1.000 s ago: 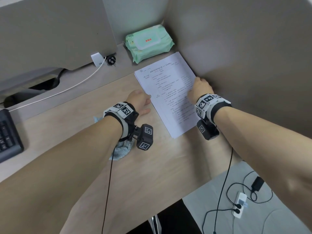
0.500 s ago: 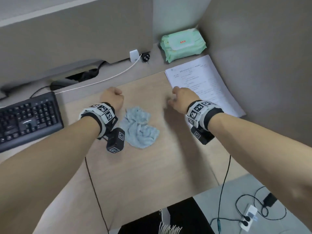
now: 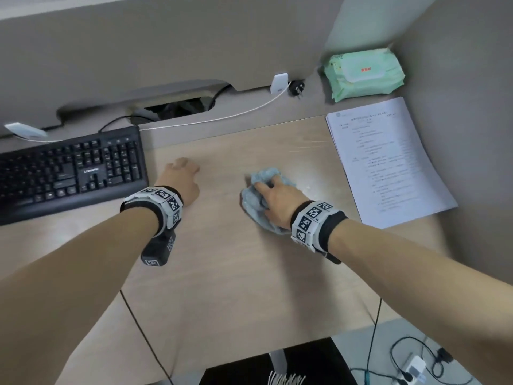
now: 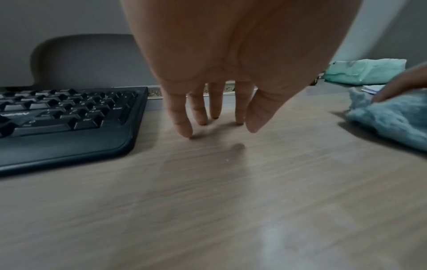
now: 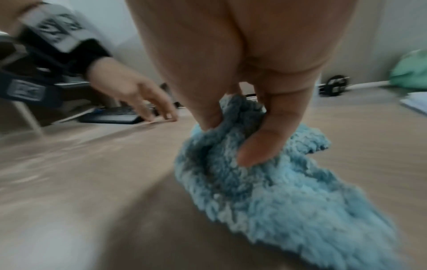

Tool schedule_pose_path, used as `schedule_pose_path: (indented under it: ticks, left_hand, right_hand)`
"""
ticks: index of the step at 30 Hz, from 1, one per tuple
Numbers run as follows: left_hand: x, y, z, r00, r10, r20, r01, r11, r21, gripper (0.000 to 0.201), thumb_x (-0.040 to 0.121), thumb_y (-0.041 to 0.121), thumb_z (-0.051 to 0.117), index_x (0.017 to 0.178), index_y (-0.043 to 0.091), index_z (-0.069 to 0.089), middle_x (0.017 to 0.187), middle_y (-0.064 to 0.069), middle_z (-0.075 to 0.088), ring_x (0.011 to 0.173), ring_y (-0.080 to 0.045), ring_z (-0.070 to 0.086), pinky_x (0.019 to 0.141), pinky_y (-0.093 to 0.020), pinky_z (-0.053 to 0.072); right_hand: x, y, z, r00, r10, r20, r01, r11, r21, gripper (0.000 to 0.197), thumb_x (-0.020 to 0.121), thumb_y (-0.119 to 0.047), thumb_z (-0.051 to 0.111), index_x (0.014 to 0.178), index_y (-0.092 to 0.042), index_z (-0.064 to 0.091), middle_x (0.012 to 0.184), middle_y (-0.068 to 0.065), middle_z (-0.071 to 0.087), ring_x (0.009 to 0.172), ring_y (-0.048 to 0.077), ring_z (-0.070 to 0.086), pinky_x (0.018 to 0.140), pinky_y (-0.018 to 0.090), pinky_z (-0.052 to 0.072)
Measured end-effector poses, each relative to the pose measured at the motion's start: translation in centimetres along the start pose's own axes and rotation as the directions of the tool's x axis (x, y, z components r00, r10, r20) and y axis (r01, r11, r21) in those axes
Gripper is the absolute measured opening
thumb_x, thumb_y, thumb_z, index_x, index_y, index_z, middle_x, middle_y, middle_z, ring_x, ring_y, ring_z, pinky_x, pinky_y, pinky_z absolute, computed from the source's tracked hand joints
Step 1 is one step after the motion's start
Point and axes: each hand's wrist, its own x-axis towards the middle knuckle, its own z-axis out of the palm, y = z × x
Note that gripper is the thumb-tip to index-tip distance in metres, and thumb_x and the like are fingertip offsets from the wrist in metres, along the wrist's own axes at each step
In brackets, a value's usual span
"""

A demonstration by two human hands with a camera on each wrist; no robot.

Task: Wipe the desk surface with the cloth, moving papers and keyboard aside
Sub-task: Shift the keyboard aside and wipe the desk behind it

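A fluffy light-blue cloth [image 3: 258, 201] [image 5: 265, 182] lies bunched on the wooden desk [image 3: 236, 273] near its middle. My right hand [image 3: 273, 191] [image 5: 233, 131] grips it, thumb and fingers dug into its folds. My left hand [image 3: 181, 173] [image 4: 217, 126] stands on the desk with straight fingertips touching the wood, just right of the black keyboard [image 3: 66, 173] [image 4: 64, 124], and holds nothing. The stack of printed papers [image 3: 385, 162] lies at the right, against the partition.
A green pack of wet wipes [image 3: 363, 73] sits in the back right corner. A white cable [image 3: 222, 118] and a plug [image 3: 295, 88] lie along the back ledge beside a cable cut-out. Partition walls close the back and right. Below the front edge, a power strip [image 3: 413, 370] lies on the floor.
My right hand left the papers, moved left and took hold of the cloth. My left hand drew away from the cloth toward the keyboard. The view swung left.
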Motion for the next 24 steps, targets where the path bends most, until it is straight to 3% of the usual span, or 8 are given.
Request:
schedule_pose_path:
  ticks: [2,3,6,9,12,15,17,24]
  left_hand:
    - [0.0,-0.4,-0.1,0.999,0.018,-0.027,-0.019,1.000,-0.017,0.055,0.089,0.012,0.049,0.142,0.023,0.042,0.155,-0.007,0.025,0.135,-0.036,0.030,0.107,-0.046,0.038]
    - [0.0,-0.6,-0.1,0.999,0.032,-0.037,-0.033,0.999,-0.019,0.054,0.089,0.012,0.049,0.142,0.024,0.042,0.156,-0.005,0.025,0.136,-0.035,0.029,0.107,-0.046,0.038]
    - [-0.4,-1.5,0.3,0.996,0.078,-0.036,-0.079,0.997,-0.010,0.060,0.089,0.011,0.048,0.145,0.028,0.037,0.158,-0.002,0.022,0.140,-0.032,0.024,0.111,-0.045,0.035]
    - [-0.8,-1.7,0.8,0.994,0.102,-0.037,-0.102,0.995,-0.002,0.071,0.086,0.007,0.048,0.150,0.031,0.029,0.162,0.002,0.016,0.144,-0.030,0.018,0.114,-0.043,0.033]
    - [-0.8,-2.2,0.7,0.990,0.129,-0.049,-0.130,0.991,-0.012,0.073,0.084,0.006,0.047,0.150,0.031,0.029,0.162,0.002,0.016,0.144,-0.028,0.019,0.112,-0.043,0.036]
    - [-0.8,-2.7,0.5,0.984,0.166,-0.071,-0.167,0.986,-0.013,0.072,0.082,0.006,0.048,0.149,0.030,0.033,0.160,0.000,0.020,0.141,-0.028,0.023,0.111,-0.040,0.037]
    - [-0.8,-2.9,0.6,0.980,0.180,-0.088,-0.182,0.983,-0.019,0.073,0.081,0.006,0.048,0.148,0.030,0.035,0.159,0.001,0.022,0.141,-0.027,0.024,0.109,-0.040,0.039]
    - [-1.0,-3.3,1.3,0.977,0.188,-0.098,-0.192,0.981,-0.027,0.077,0.079,0.006,0.047,0.149,0.034,0.030,0.161,0.006,0.016,0.139,-0.022,0.025,0.108,-0.042,0.040]
  right_hand:
    - [1.1,1.8,-1.2,0.994,0.065,-0.092,-0.057,0.994,0.093,0.049,0.087,-0.015,0.059,0.133,-0.017,0.042,0.122,0.008,0.047,0.084,0.024,0.063,0.062,0.024,0.049]
    - [1.7,2.8,-2.0,0.983,0.117,-0.139,-0.105,0.990,0.092,0.041,0.091,-0.015,0.053,0.131,-0.015,0.044,0.122,0.012,0.048,0.090,0.029,0.061,0.071,0.028,0.051]
    - [4.5,6.0,-5.1,0.918,0.309,-0.247,-0.302,0.951,0.068,0.043,0.091,-0.014,0.049,0.134,-0.012,0.044,0.130,0.021,0.046,0.111,0.041,0.053,0.090,0.044,0.048]
    - [7.3,5.7,-6.6,0.831,0.491,-0.260,-0.459,0.871,0.177,0.047,0.093,-0.022,0.051,0.138,-0.013,0.040,0.132,0.017,0.044,0.119,0.038,0.049,0.096,0.042,0.042]
    - [9.1,1.1,-6.8,0.901,0.360,-0.241,-0.365,0.931,0.023,0.064,0.083,-0.014,0.060,0.142,-0.019,0.034,0.146,0.010,0.030,0.129,0.042,0.038,0.097,0.053,0.043]
    - [8.8,-4.4,-5.0,0.979,0.033,-0.199,-0.066,0.984,-0.163,0.073,0.078,-0.009,0.060,0.144,-0.028,0.035,0.151,-0.001,0.030,0.134,0.036,0.033,0.103,0.058,0.036]
    - [8.3,-5.3,-3.4,0.977,-0.150,-0.151,0.106,0.958,-0.268,0.076,0.079,-0.008,0.059,0.147,-0.029,0.032,0.156,-0.005,0.028,0.135,0.031,0.032,0.104,0.055,0.034]
    - [10.5,0.3,-6.4,0.960,0.156,-0.231,-0.169,0.985,-0.041,0.064,0.088,-0.022,0.059,0.145,-0.013,0.032,0.150,0.005,0.030,0.125,0.037,0.043,0.095,0.047,0.046]
